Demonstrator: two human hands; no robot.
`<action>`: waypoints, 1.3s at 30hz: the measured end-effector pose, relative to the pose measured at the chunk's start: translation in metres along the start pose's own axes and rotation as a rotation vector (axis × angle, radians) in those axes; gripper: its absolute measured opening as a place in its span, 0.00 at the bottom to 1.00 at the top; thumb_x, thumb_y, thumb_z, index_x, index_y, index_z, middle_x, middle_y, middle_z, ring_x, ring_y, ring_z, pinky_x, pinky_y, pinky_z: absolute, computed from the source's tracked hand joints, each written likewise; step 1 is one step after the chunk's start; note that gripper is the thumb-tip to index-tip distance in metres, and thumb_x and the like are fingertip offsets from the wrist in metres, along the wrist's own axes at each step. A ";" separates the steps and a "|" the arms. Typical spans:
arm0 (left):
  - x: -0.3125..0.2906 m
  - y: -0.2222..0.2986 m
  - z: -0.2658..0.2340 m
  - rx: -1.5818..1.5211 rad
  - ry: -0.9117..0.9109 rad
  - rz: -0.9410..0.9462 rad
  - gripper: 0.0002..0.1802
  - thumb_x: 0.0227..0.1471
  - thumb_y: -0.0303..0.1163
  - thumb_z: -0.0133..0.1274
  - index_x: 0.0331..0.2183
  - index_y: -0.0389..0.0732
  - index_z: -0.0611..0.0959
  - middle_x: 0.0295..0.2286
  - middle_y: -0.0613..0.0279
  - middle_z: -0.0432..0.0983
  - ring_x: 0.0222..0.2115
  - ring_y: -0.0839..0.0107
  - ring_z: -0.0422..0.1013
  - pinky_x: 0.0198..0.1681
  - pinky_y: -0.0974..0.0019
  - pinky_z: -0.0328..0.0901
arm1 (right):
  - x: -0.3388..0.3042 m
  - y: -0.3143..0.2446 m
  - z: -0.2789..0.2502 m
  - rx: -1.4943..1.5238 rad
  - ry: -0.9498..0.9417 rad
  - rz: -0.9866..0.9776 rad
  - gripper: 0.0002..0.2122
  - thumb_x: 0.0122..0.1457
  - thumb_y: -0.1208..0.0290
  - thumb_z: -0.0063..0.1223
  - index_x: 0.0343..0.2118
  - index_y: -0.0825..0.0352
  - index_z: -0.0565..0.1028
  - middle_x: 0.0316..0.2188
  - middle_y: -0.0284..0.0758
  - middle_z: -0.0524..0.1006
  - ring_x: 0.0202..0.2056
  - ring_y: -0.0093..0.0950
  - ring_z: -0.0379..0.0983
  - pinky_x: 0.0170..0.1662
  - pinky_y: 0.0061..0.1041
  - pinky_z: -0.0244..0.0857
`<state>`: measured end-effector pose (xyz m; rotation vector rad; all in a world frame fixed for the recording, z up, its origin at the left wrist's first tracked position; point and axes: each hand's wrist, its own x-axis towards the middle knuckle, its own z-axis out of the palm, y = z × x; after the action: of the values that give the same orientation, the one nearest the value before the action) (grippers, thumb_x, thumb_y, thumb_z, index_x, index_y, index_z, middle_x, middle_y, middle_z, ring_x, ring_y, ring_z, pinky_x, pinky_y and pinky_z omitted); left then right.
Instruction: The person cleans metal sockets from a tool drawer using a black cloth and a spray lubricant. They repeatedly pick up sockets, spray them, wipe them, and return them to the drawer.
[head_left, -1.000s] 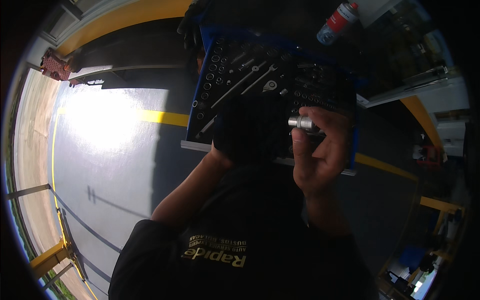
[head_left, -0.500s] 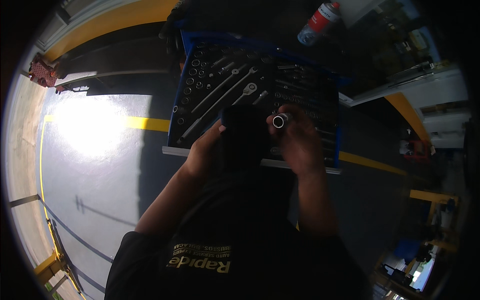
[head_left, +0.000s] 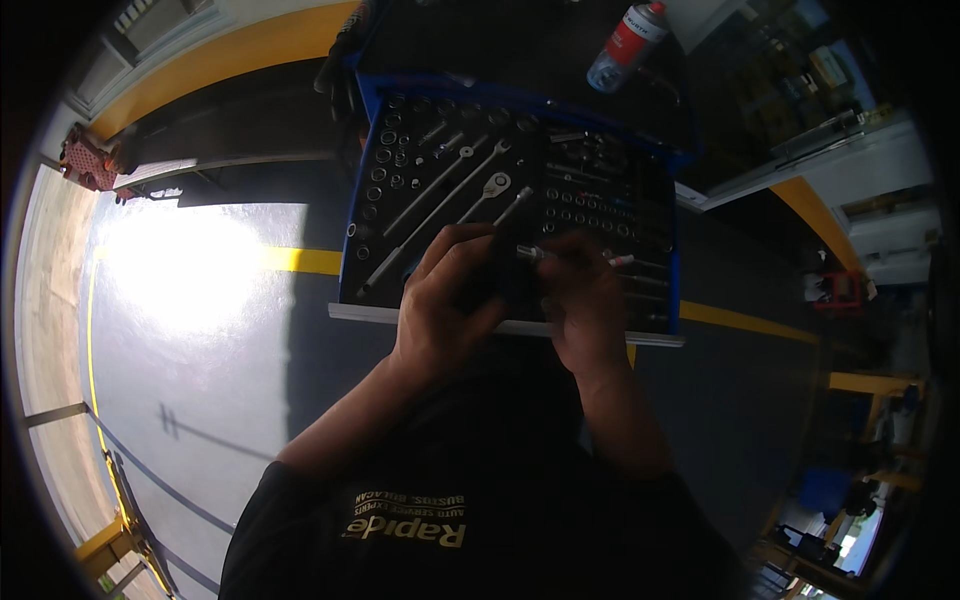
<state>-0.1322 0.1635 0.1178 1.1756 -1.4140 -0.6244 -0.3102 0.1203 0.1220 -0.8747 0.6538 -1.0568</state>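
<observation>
My left hand (head_left: 452, 290) is curled round a black object (head_left: 510, 262); shadow hides its kind. Pinched in the fingers of my right hand (head_left: 588, 305) is a shiny metal socket (head_left: 529, 252), its end facing the black object. I cannot tell whether the two touch. Both hands are above the front part of an open blue tool drawer (head_left: 350, 205). Black foam in it holds sockets, a ratchet (head_left: 497, 184) and long bars (head_left: 436, 190) on the left side, with rows of small sockets (head_left: 590, 215) on the right.
A spray can (head_left: 628, 48) with a red and white label stands on the dark cabinet top (head_left: 520, 50) behind the drawer. The drawer's pale front edge (head_left: 370, 312) runs close to my body. Yellow lines (head_left: 300, 261) cross the grey floor, and a yellow metal frame (head_left: 110, 540) is at lower left.
My left hand has turned and closed further round the black object, moving right. The socket in my right hand has swung from facing me to pointing left, nearer the left hand.
</observation>
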 end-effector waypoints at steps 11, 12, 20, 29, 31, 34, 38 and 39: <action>0.002 -0.014 -0.006 -0.897 -0.026 -0.536 0.18 0.70 0.36 0.52 0.55 0.35 0.77 0.47 0.56 0.79 0.48 0.64 0.77 0.52 0.62 0.72 | 0.002 -0.019 0.008 -0.417 -0.116 -0.152 0.13 0.61 0.77 0.72 0.46 0.68 0.80 0.39 0.35 0.85 0.41 0.20 0.83 0.46 0.20 0.78; 0.003 -0.015 -0.007 -1.036 0.019 -0.590 0.21 0.72 0.39 0.50 0.57 0.35 0.76 0.49 0.55 0.78 0.50 0.63 0.77 0.55 0.61 0.71 | 0.000 -0.022 0.010 -0.464 -0.144 -0.180 0.13 0.61 0.78 0.72 0.46 0.67 0.80 0.39 0.33 0.85 0.42 0.20 0.83 0.47 0.20 0.78; 0.001 0.000 -0.015 -0.506 -0.273 -0.457 0.27 0.70 0.36 0.56 0.62 0.31 0.71 0.48 0.56 0.79 0.50 0.71 0.75 0.55 0.66 0.69 | 0.003 -0.021 0.005 -1.195 -0.194 -0.574 0.19 0.51 0.80 0.75 0.46 0.65 0.82 0.51 0.36 0.77 0.55 0.31 0.76 0.57 0.31 0.75; 0.011 -0.004 -0.008 -0.731 0.020 -0.711 0.16 0.72 0.35 0.50 0.51 0.33 0.80 0.40 0.59 0.82 0.39 0.75 0.78 0.44 0.70 0.74 | -0.015 0.007 0.012 -0.645 -0.098 -0.118 0.18 0.60 0.69 0.72 0.50 0.70 0.79 0.55 0.42 0.78 0.55 0.36 0.78 0.59 0.35 0.73; 0.016 0.000 -0.009 -0.725 0.093 -0.760 0.16 0.73 0.39 0.50 0.48 0.36 0.83 0.37 0.60 0.84 0.36 0.73 0.80 0.42 0.69 0.74 | -0.018 0.008 0.003 -0.734 -0.159 0.020 0.17 0.64 0.66 0.70 0.50 0.70 0.79 0.49 0.42 0.82 0.53 0.34 0.81 0.56 0.34 0.74; 0.017 -0.011 -0.012 -0.837 0.047 -0.886 0.19 0.73 0.38 0.50 0.54 0.33 0.80 0.42 0.57 0.82 0.43 0.70 0.80 0.49 0.67 0.74 | -0.020 0.008 0.005 -0.730 -0.021 -0.082 0.16 0.63 0.65 0.71 0.48 0.70 0.80 0.40 0.38 0.84 0.46 0.28 0.82 0.52 0.29 0.74; 0.016 -0.003 -0.006 -1.004 0.002 -0.926 0.22 0.73 0.40 0.48 0.58 0.34 0.77 0.48 0.54 0.81 0.48 0.65 0.78 0.55 0.61 0.73 | -0.016 0.003 -0.009 -0.842 0.083 -0.162 0.12 0.62 0.68 0.71 0.40 0.67 0.78 0.34 0.31 0.80 0.41 0.23 0.79 0.47 0.26 0.72; 0.014 -0.010 -0.007 -1.055 -0.037 -0.931 0.22 0.73 0.41 0.48 0.58 0.35 0.77 0.48 0.55 0.80 0.49 0.65 0.77 0.56 0.60 0.72 | -0.014 -0.002 -0.013 -0.893 0.111 -0.221 0.11 0.62 0.69 0.71 0.39 0.67 0.78 0.32 0.30 0.79 0.40 0.22 0.78 0.47 0.25 0.71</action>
<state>-0.1208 0.1490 0.1159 0.8526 -0.2962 -1.7620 -0.3268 0.1291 0.1177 -1.6935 1.1782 -1.0053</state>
